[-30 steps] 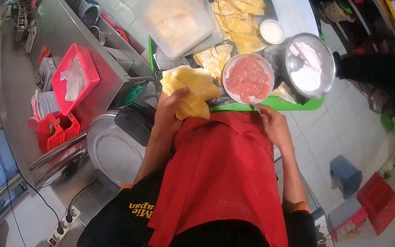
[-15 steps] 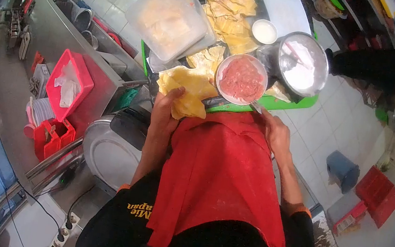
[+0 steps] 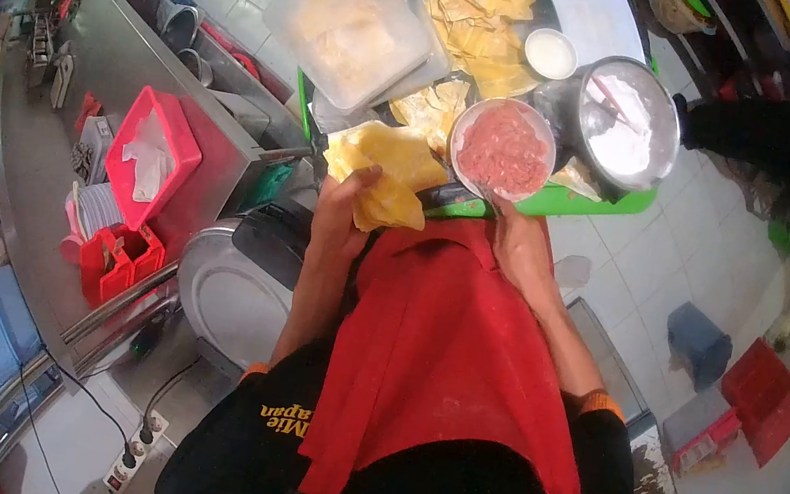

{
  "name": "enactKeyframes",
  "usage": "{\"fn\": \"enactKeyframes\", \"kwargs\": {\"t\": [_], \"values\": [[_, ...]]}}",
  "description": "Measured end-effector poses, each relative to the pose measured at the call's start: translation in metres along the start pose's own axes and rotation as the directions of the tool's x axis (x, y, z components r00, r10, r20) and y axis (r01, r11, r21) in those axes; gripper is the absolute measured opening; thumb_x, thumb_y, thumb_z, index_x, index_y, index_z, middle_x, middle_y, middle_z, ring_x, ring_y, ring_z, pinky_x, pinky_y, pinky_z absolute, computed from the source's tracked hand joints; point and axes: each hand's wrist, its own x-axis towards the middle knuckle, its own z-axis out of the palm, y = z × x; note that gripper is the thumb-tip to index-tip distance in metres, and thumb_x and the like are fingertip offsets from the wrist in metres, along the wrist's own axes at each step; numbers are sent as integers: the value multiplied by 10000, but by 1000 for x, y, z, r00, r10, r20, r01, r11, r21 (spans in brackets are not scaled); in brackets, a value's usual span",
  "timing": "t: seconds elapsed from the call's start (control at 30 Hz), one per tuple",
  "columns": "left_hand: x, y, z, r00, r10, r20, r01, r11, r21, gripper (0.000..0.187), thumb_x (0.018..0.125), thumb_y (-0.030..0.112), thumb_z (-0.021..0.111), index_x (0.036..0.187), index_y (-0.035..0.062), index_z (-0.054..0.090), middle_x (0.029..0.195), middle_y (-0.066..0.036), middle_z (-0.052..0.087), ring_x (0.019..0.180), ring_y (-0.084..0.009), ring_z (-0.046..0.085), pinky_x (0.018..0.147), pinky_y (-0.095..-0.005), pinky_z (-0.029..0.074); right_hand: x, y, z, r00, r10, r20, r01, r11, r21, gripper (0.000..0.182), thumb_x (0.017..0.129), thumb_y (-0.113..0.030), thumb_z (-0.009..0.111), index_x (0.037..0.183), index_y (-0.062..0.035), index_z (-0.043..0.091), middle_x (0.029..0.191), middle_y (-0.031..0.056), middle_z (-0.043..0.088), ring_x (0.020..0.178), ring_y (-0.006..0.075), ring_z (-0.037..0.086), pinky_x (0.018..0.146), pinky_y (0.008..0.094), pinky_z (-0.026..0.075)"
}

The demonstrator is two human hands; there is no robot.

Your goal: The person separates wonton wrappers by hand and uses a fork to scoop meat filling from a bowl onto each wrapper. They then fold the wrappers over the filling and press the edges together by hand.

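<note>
My left hand is closed on a yellow wrapper sheet, thumb on top, left of the meat bowl. With its fingers pinched, my right hand holds a small metal utensil at the bowl's near rim; its far end is hard to make out. Pink minced meat fills the round white bowl. More yellow sheets lie crumpled beyond it, and another piece rests just left of the bowl.
A steel bowl of white powder and a small white cup stand on the green-edged table. Lidded plastic tubs sit at the back left. A steel counter with a pink basket runs along the left.
My right hand has moved left along the bowl's near edge, bringing the utensil with it. My left hand still holds the yellow sheet. The whole view has shifted slightly.
</note>
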Motion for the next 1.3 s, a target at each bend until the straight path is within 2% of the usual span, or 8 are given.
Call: {"fn": "enactKeyframes", "kwargs": {"t": [0.17, 0.3, 0.9, 1.0, 1.13, 1.2, 1.27, 1.3], "values": [[-5, -3, -4, 999, -22, -36, 22, 1000, 20, 490, 885, 30, 600, 1342, -27, 432, 1222, -166, 598, 1087, -296, 638, 904, -409, 555, 3, -6, -3, 990, -50, -134, 61, 995, 83, 332, 874, 20, 518, 1194, 34, 603, 822, 331, 628, 778, 483, 632, 695, 530, 500], [-8, -3, -3, 996, -26, -86, 31, 998, 61, 480, 890, 36, 596, 1337, -35, 436, 1214, -170, 603, 1071, -295, 645, 897, -406, 558, 1, -6, -1, 994, -63, -84, 65, 998, 23, 333, 875, 20, 519, 1195, 34, 609, 824, 332, 629, 783, 479, 637, 700, 527, 504], [-7, -5, 0, 999, 1, 48, -2, 1000, 22, 487, 888, 54, 609, 1337, -20, 438, 1242, -157, 587, 1103, -289, 629, 910, -413, 545, 1, 0, -3, 998, 10, -55, -6, 996, 85, 311, 880, -14, 530, 1171, 0, 640, 854, 338, 626, 816, 479, 633, 722, 539, 502], [-6, -4, 4, 997, 6, 79, -7, 1000, 14, 495, 886, 51, 607, 1342, -19, 428, 1241, -165, 586, 1117, -296, 622, 921, -414, 542, 5, -2, -3, 999, 27, -30, -26, 999, 38, 318, 874, -12, 533, 1172, 1, 644, 891, 334, 632, 856, 474, 634, 761, 516, 512], [-7, -5, 3, 998, -8, 69, 7, 1000, 10, 499, 887, 48, 604, 1347, -17, 420, 1253, -176, 576, 1128, -308, 617, 936, -418, 539, 1, 23, -29, 996, -2, 91, -17, 979, 201, 312, 897, -36, 528, 1176, -29, 666, 998, 265, 678, 932, 381, 666, 854, 414, 512], [-6, -5, 2, 996, -1, 89, 1, 1000, 0, 501, 887, 48, 604, 1348, -16, 418, 1257, -178, 573, 1129, -311, 616, 939, -419, 539, 5, 24, -38, 907, 289, 307, -394, 839, 376, 320, 898, -43, 526, 1187, -40, 662, 1031, 233, 690, 963, 351, 673, 872, 397, 504], [-8, -4, 4, 997, -23, 72, 22, 1000, 8, 503, 885, 42, 607, 1347, -16, 417, 1262, -176, 569, 1132, -309, 615, 936, -419, 539, 10, 14, -32, 917, 275, 289, -378, 833, 404, 326, 887, -43, 529, 1187, -33, 657, 1003, 265, 679, 958, 383, 668, 868, 417, 510], [-7, -4, 4, 997, -21, 73, 20, 1000, 11, 503, 885, 42, 607, 1347, -16, 417, 1262, -176, 569, 1132, -309, 615, 936, -419, 539, 11, 20, -18, 970, 182, 160, -224, 926, 303, 321, 886, -47, 533, 1181, -33, 658, 972, 282, 672, 931, 399, 666, 846, 431, 516]]}}
